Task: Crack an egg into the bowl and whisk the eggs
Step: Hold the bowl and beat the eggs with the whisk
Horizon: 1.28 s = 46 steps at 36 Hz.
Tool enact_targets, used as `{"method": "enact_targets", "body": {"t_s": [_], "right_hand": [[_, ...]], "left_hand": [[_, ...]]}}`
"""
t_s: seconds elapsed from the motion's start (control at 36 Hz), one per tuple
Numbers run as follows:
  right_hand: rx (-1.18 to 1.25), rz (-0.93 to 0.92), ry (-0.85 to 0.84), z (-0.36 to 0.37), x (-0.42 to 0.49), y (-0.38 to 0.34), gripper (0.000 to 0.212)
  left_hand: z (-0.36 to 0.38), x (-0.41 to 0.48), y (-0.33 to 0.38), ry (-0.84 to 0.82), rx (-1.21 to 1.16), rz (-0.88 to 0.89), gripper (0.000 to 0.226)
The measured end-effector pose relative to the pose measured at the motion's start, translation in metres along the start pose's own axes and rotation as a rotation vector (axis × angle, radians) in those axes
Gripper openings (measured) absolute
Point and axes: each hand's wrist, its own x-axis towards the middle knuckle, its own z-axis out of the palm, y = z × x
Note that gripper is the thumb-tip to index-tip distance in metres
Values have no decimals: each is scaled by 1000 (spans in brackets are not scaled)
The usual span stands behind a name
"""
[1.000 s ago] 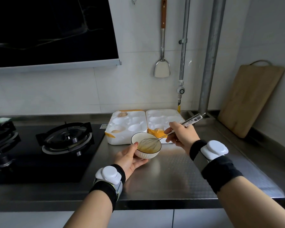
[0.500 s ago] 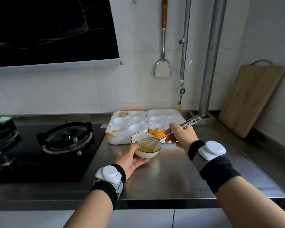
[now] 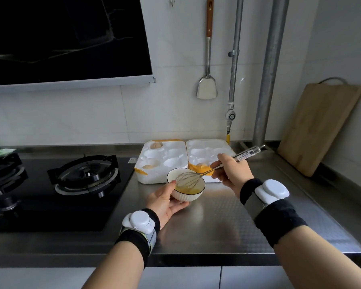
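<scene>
A small white bowl [image 3: 188, 196] with yellow beaten egg [image 3: 189, 189] in it rests in my left hand [image 3: 164, 202], just above the steel counter and tilted a little toward me. My right hand [image 3: 232, 172] grips the metal handle of a wire whisk [image 3: 189, 180], whose head sits inside the bowl in the egg. Behind the bowl lies a white foam egg tray [image 3: 175, 152], opened flat, with three eggs [image 3: 156, 145] left in its cups.
A black gas hob [image 3: 86, 176] fills the counter to the left. A wooden cutting board [image 3: 319, 126] leans on the right wall. A spatula [image 3: 207, 88] hangs on the tiled wall beside two pipes [image 3: 267, 80]. Steel counter [image 3: 217, 222] stretches in front.
The whisk head has shifted inside the bowl with the right hand's stirring. Bowl and left hand stay in about the same place.
</scene>
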Motion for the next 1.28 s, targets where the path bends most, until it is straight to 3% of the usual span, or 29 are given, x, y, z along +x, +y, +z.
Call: {"method": "enact_targets", "body": {"t_s": [0.69,1.28], "right_hand": [[-75,-14,12,-2,-1,-3,36],[-40,-1,24,0,1,2,35]], "left_hand": [[3,-3,2,19,18,-16,36],[2,-1,2,14,19,-9,26]]}}
